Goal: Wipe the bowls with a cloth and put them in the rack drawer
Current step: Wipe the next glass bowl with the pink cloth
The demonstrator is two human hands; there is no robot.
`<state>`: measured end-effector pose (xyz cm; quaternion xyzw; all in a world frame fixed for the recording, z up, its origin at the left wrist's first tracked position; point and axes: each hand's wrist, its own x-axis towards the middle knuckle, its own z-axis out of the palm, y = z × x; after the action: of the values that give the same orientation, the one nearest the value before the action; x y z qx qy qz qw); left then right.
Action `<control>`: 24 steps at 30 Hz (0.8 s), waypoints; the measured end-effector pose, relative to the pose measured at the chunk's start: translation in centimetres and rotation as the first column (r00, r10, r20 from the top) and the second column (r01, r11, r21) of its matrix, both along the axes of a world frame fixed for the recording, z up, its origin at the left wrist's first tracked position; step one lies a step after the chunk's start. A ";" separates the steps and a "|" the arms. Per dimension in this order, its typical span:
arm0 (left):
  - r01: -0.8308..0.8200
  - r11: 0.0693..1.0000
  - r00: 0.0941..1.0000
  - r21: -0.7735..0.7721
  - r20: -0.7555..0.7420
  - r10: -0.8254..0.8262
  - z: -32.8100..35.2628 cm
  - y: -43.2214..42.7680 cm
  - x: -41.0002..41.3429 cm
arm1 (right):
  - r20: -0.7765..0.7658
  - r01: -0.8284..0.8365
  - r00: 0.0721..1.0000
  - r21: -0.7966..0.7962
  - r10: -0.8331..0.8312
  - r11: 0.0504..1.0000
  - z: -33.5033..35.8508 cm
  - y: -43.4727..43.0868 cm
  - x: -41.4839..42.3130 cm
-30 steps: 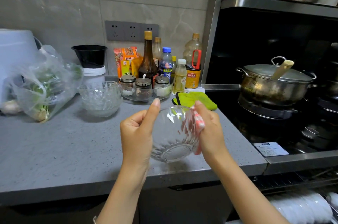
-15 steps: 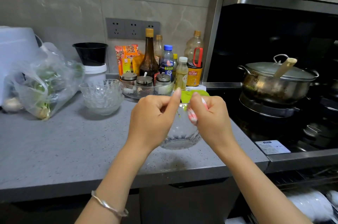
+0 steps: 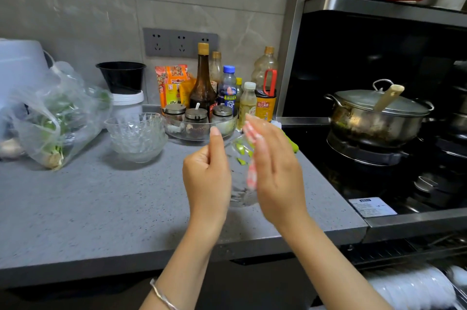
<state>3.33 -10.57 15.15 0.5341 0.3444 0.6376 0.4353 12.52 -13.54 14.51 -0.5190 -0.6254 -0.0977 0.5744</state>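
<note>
Here, left hand grips the glass bowl; right hand, flat, presses a striped cloth against it.

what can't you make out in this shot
- Right hand: motion-blurred in the head view, so its hold on the bowl is unclear.
- Cloth: mostly behind the right hand; only a green edge shows.
- Rack drawer: cut off by the bottom-right corner; its contents are a white blur.
- Stacked bowls: the clear glass overlaps, so the count is unreadable.
</note>
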 end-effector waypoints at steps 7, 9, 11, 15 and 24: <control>-0.035 0.999 0.999 -0.002 0.040 0.035 -0.4 0.2 -0.2 | 0.144 0.101 0.985 -0.032 -0.096 0.994 -1.2 -0.3 -1.0; -0.027 0.999 0.999 0.033 -0.023 0.027 -0.5 -0.1 -0.1 | 0.276 0.180 0.942 0.055 -0.188 0.982 -0.9 -0.2 -1.0; 0.016 0.997 0.998 0.077 -0.061 -0.011 -0.3 -0.3 -0.4 | 0.201 0.145 0.967 0.070 -0.156 0.987 -0.3 -0.3 -0.7; 0.121 0.991 0.992 0.050 0.015 -0.122 0.2 -0.1 -1.6 | -0.418 -0.191 0.894 -0.029 0.161 0.981 0.7 -0.8 -0.3; 0.293 0.956 0.956 -0.028 0.039 -0.291 -0.9 2.0 -2.8 | -0.617 -0.287 0.770 -0.111 0.160 0.952 1.3 -1.2 1.1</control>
<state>0.56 -8.62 14.29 0.5608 0.2647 0.5697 0.5393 13.58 -14.71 15.77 -0.4991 -0.4746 0.2040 0.6957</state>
